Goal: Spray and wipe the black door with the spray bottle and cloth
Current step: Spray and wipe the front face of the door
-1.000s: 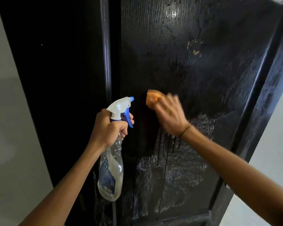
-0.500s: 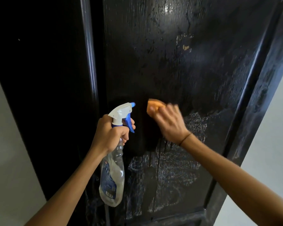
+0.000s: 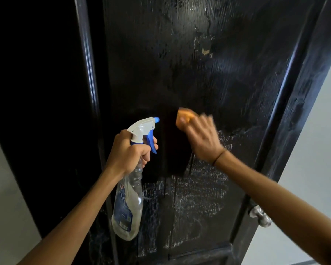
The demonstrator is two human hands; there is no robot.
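Orange cloth (image 3: 184, 116) is bunched under my right hand (image 3: 200, 139), fingers curled over it and pressing it flat to the door (image 3: 208, 77), up and left of the knob (image 3: 260, 218). My left hand (image 3: 129, 153) grips the spray bottle (image 3: 127, 205) by its neck, farther left of the knob, nozzle toward the panel, a finger by the trigger. Between the cloth and the knob's height, whitish smears and drips cover the panel, so I judge that stretch unwiped. Above the cloth the panel looks dark and glossy, apparently done.
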